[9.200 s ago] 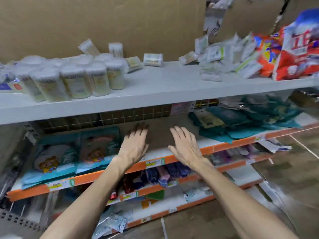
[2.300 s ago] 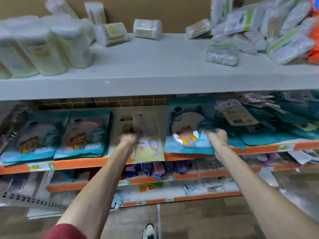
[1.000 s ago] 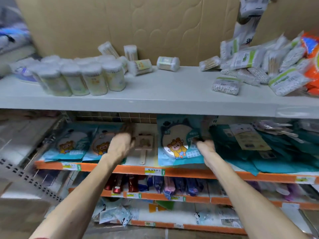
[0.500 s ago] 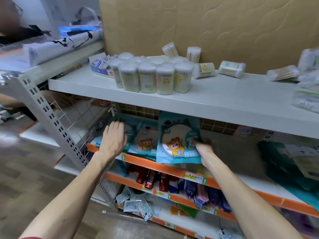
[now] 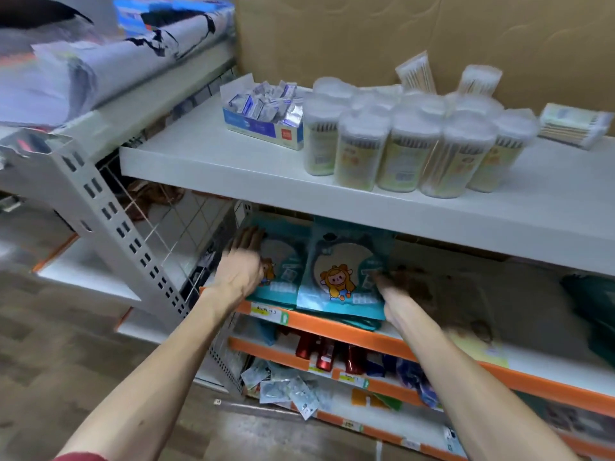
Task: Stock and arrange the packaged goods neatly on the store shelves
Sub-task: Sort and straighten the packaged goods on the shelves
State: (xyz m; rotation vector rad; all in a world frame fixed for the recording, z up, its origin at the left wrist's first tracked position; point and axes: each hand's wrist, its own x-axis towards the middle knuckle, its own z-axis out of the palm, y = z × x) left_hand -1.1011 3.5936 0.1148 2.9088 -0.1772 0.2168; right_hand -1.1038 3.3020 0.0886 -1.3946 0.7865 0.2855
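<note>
Presently on the middle shelf (image 5: 332, 326), which has an orange front edge: two teal packets lying side by side at its left end, each printed with a cartoon figure. The left packet (image 5: 286, 271) lies under the left hand (image 5: 241, 267), whose fingers are straight and spread flat across the packet's left part, holding nothing. The right packet (image 5: 342, 277) overlaps the left one's edge and overhangs the shelf front slightly. The right hand (image 5: 396, 284) is at that packet's right edge, touching it, but it is blurred and in shadow, so whether the fingers pinch the packet cannot be told. A price tag (image 5: 266, 313) sits on the orange edge below the left packet. Further right on the same shelf: a pale yellow card (image 5: 479, 347) and, at the frame edge, a dark teal pile (image 5: 592, 311). Top shelf (image 5: 216, 161), white: a blue-and-white box (image 5: 266, 124) of small sachets, then a close cluster of upright cotton swab tubs (image 5: 399, 154), with a loose swab pack (image 5: 572, 124) on its side to the right. Brown cardboard (image 5: 366, 34) stands behind. Lower shelf: red bottles (image 5: 319, 351). Bottom shelf: scattered small sachets (image 5: 283, 389). A wire grid panel (image 5: 173, 234) closes the left side.
</note>
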